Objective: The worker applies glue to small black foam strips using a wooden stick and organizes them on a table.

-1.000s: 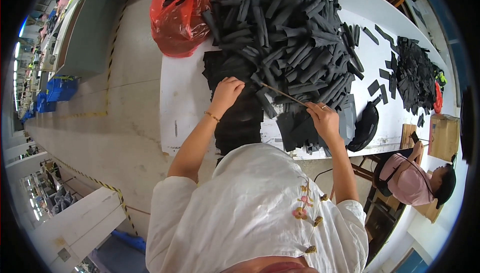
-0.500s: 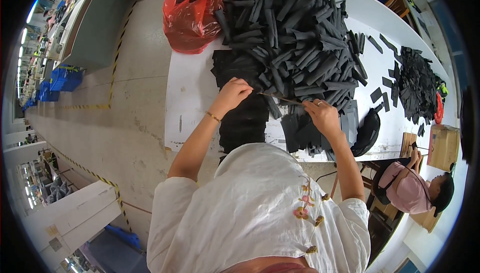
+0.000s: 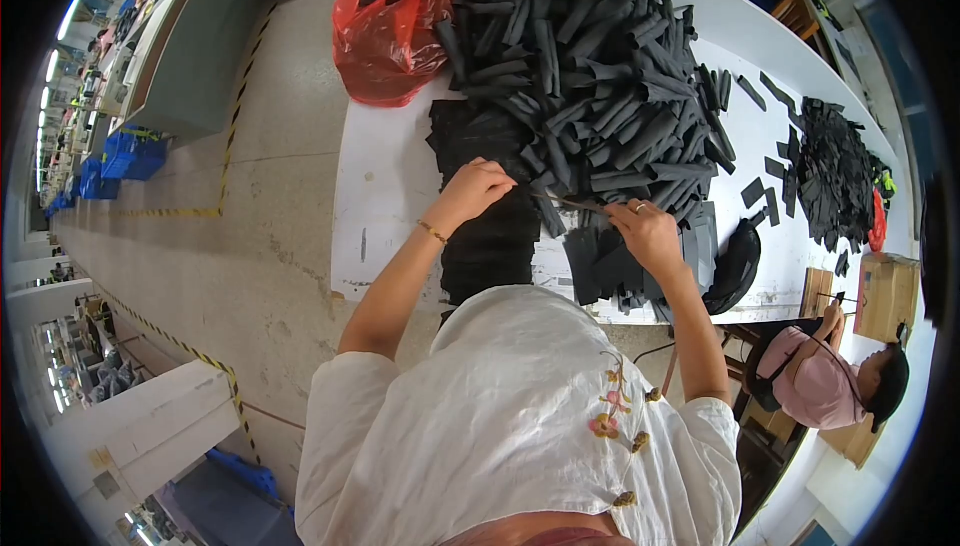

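My right hand [image 3: 645,236] grips one end of a thin, narrow stick [image 3: 575,203] that points left across the front of the big heap of dark strips [image 3: 600,76]. At the stick's other end is my left hand [image 3: 478,189], its fingertips pinched together; what they hold, if anything, is too small to make out. Under my left hand lies a long stack of black pieces [image 3: 487,251] reaching to the table's near edge. Close below my right hand sit flat dark pieces [image 3: 600,264] in a loose pile.
A red plastic bag [image 3: 390,31] stands at the table's back left. To the right are a black rounded pouch-like item [image 3: 735,266], scattered dark rectangles [image 3: 752,192] and a second dark pile [image 3: 835,171]. Another person [image 3: 815,376] sits at the far right near a cardboard box [image 3: 887,296].
My left hand has shifted slightly right, toward my right hand, and less of the stick shows between them. My right hand stays almost in place.
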The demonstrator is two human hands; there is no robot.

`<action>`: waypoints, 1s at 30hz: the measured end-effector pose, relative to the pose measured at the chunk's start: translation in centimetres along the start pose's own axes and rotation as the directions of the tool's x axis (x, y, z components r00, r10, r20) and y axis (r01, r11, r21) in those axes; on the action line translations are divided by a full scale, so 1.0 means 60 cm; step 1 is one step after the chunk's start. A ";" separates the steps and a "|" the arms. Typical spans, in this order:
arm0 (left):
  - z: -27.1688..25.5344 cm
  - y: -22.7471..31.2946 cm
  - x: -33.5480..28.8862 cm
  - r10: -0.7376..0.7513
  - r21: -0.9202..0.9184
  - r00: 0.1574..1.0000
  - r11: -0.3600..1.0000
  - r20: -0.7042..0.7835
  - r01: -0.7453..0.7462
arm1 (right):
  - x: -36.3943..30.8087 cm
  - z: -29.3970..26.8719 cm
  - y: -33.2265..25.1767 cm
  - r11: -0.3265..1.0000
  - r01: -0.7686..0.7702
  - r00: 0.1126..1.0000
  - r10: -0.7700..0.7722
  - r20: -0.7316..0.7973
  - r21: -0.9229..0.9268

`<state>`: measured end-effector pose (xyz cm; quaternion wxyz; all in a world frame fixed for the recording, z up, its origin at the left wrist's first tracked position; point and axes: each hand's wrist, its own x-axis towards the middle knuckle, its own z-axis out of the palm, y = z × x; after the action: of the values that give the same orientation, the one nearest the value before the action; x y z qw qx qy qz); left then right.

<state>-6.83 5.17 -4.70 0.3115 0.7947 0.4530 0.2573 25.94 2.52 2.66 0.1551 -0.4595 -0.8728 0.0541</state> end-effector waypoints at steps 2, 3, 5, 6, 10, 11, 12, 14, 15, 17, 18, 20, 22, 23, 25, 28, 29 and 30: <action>0.008 0.006 0.003 0.014 0.002 1.000 1.000 0.006 -0.014 | 0.003 0.017 -0.008 0.996 0.049 0.999 -0.050 0.008 0.072; 0.014 0.009 0.004 0.028 0.003 1.000 1.000 0.013 -0.028 | 0.009 0.029 -0.020 0.996 0.056 0.998 -0.057 0.009 0.074; 0.032 0.043 0.014 0.020 0.005 0.996 1.000 0.084 -0.020 | 0.020 0.055 -0.052 0.968 -0.065 0.992 0.037 0.121 0.242; 0.037 0.066 0.017 0.072 0.027 0.993 0.997 0.096 -0.075 | 0.020 0.078 -0.063 0.927 -0.113 0.990 0.074 0.121 0.358; -0.002 0.139 0.009 0.126 0.084 0.861 0.992 -0.492 -0.097 | 0.005 0.135 -0.084 0.638 -0.338 0.939 0.281 0.200 0.692; -0.011 0.143 0.006 -0.054 -0.075 0.569 0.997 -0.820 -0.014 | 0.004 0.135 -0.090 0.579 -0.420 0.903 0.343 0.259 0.698; 0.003 0.126 -0.007 -0.330 -0.400 0.492 0.916 -0.806 -0.041 | 0.007 0.140 -0.100 0.583 -0.411 0.908 0.331 0.257 0.701; 0.051 0.084 -0.036 -0.652 -0.898 0.640 0.415 -0.406 -0.146 | 0.004 0.152 -0.121 0.420 -0.474 0.879 0.283 0.384 0.774; 0.070 0.074 -0.036 -0.579 -0.949 0.809 -0.303 0.108 -0.090 | 0.004 0.166 -0.132 0.485 -0.380 0.921 0.272 0.277 0.788; 0.095 0.108 -0.022 -0.687 -0.940 0.722 -0.290 0.074 -0.180 | 0.020 0.169 -0.158 0.581 -0.326 0.931 0.333 0.148 0.746; 0.090 0.114 -0.014 -0.717 -0.940 0.695 -0.272 0.055 -0.206 | 0.028 0.166 -0.167 0.575 -0.292 0.927 0.365 0.080 0.765; 0.072 0.111 -0.004 -0.782 -0.942 0.623 -0.197 -0.017 -0.273 | 0.011 0.165 -0.168 0.637 -0.349 0.926 0.348 0.147 0.688; 0.037 0.079 0.007 -0.870 -0.952 0.493 -0.146 -0.005 -0.268 | -0.031 0.155 -0.169 0.665 -0.405 0.914 0.316 0.255 0.627; 0.023 0.065 0.004 -0.876 -0.960 0.481 -0.108 -0.030 -0.257 | -0.058 0.149 -0.166 0.639 -0.409 0.912 0.284 0.294 0.652; 0.014 0.055 0.001 -0.850 -0.961 0.521 -0.079 -0.074 -0.265 | -0.097 0.112 -0.153 0.641 -0.412 0.911 0.277 0.305 0.648; 0.003 0.032 0.007 -0.885 -0.930 0.444 -0.039 -0.138 -0.365 | -0.148 0.042 -0.117 0.599 -0.527 0.835 0.233 0.499 0.602; 0.008 0.032 0.009 -0.887 -0.933 0.444 -0.044 -0.129 -0.358 | -0.151 0.034 -0.115 0.594 -0.536 0.830 0.239 0.504 0.600; 0.017 0.042 0.015 -0.868 -0.938 0.486 -0.077 -0.103 -0.337 | -0.153 0.025 -0.109 0.650 -0.483 0.865 0.251 0.435 0.586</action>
<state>-4.31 4.72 -3.42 0.5758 -0.0299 0.3979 0.7136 25.19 -8.64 0.76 0.1558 -0.5248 -0.6912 0.4717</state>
